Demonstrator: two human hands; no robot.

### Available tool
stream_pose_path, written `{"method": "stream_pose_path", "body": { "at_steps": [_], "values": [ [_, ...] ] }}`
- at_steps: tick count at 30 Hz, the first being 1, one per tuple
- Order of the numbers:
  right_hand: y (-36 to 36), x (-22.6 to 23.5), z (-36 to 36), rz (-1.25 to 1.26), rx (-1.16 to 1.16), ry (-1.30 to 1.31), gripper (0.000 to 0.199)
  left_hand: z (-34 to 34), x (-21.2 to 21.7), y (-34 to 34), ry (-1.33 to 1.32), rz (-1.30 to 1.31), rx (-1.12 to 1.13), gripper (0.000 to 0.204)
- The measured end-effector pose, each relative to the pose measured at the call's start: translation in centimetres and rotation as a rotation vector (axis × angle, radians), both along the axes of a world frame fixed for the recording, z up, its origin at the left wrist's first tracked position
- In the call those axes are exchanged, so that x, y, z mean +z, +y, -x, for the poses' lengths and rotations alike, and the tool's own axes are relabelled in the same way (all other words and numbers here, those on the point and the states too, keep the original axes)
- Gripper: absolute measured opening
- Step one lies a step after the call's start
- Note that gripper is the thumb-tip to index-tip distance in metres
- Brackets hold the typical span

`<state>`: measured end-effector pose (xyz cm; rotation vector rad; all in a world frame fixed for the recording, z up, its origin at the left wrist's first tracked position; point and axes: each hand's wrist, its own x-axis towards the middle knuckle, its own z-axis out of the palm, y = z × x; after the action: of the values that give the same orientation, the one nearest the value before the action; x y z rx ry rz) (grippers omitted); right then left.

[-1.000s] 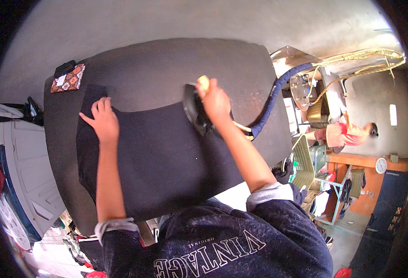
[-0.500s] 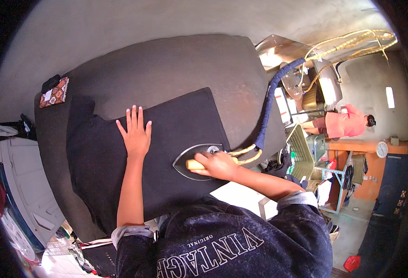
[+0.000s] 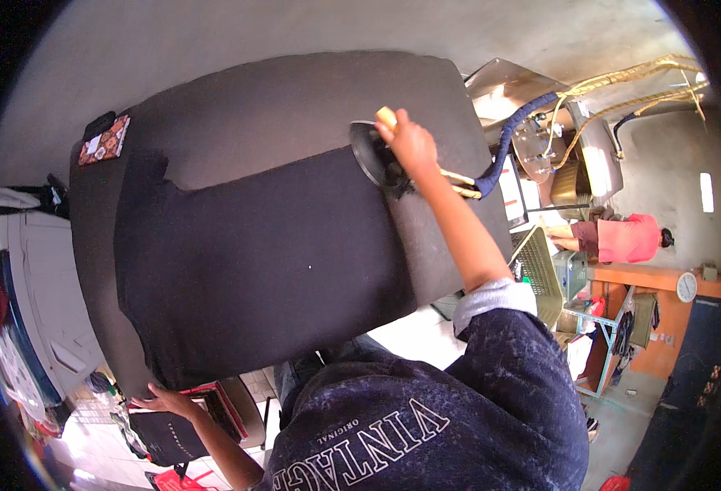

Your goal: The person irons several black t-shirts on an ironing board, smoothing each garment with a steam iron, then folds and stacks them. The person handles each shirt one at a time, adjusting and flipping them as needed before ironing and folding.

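My right hand (image 3: 413, 149) is closed around the wooden handle of a dark iron (image 3: 368, 157), which sits at the garment's far right corner, partly over the bare padding. The iron looks tilted; whether it touches the cloth is hard to tell. A black garment (image 3: 262, 262) lies spread flat across the dark padded ironing table (image 3: 311, 98). At the near left corner, my left hand (image 3: 170, 402) reaches to the garment's edge, its thumb and fingers apart. A blue-wrapped cord (image 3: 514, 123) runs from the iron up to yellow-wrapped cables.
A patterned orange-brown item (image 3: 105, 141) and a black item (image 3: 99, 124) lie on the far left corner. Grey plastic furniture (image 3: 45, 286) stands left. At right are a green crate (image 3: 540, 274), shelving, and a person in a coral shirt (image 3: 628, 238). A chair holds dark folded cloth (image 3: 168, 438).
The iron has moved away from me to the garment's far right corner. My left hand has left the middle of the cloth for its near left corner. The garment has shifted slightly.
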<state>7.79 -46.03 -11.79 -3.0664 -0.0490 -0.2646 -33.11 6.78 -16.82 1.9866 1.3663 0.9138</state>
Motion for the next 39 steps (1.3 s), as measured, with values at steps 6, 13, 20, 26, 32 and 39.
{"method": "stream_pose_path", "body": {
  "at_steps": [6,13,20,26,32,39],
  "values": [
    [-7.9,3.0,0.2,0.287,-0.127,-0.009,0.049,6.5,-9.0,0.9,-0.288,0.712,0.029,0.060],
    [-0.2,2.5,22.3,-0.022,0.650,0.027,0.034,18.8,-19.6,3.9,-0.262,1.177,0.065,0.087],
    [-3.3,-3.3,37.3,0.052,0.702,0.154,0.035,17.4,-4.2,-2.3,0.446,1.130,-0.480,0.059],
    [-2.2,2.5,33.0,-0.173,0.709,0.512,0.024,17.3,4.8,3.7,0.353,1.479,-0.685,0.048],
    [-4.2,2.1,24.0,-1.335,0.076,0.959,0.009,-0.8,9.9,7.5,-0.486,1.165,-0.726,0.045],
    [-7.1,-2.7,23.0,-1.510,-0.132,1.012,0.024,-2.1,3.6,11.9,0.453,0.255,-0.851,0.054]
  ]
}}
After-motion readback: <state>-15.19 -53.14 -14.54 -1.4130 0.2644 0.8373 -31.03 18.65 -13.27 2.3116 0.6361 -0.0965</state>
